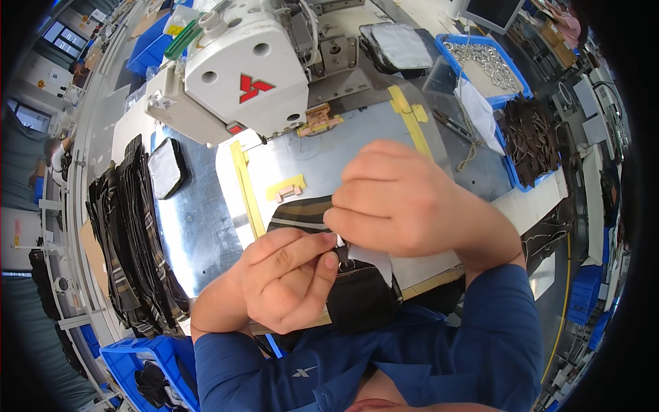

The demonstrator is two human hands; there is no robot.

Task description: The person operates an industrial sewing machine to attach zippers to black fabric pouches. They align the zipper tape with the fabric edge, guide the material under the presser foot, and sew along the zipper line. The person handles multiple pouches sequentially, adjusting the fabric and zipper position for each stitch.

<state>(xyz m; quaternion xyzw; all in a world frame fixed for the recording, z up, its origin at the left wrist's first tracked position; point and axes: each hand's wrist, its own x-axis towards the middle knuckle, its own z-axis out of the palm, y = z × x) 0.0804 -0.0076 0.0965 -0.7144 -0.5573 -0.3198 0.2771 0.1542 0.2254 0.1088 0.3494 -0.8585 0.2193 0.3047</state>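
My left hand (292, 278) is closed, its thumb and fingertips pinching at a small dark strap (342, 253) with a bit of white at its upper end. Just above and to the right, my right hand (395, 199) has its fingers curled together beside the strap's white end; what lies inside them is hidden. Below the strap, a small metal ring shows at the zipped edge of a black fabric pouch piece (360, 299), which lies close to my body. Striped dark fabric (302, 214) with a white lining spreads beneath both hands on the sewing plate.
A white industrial sewing machine (240, 75) stands ahead. Stacked striped fabric pieces (130, 240) lie at left, near a small white-and-black pad (167, 168). At right are a blue tray of metal rings (480, 62) and a bin of dark straps (532, 141). A blue crate (130, 364) stands lower left.
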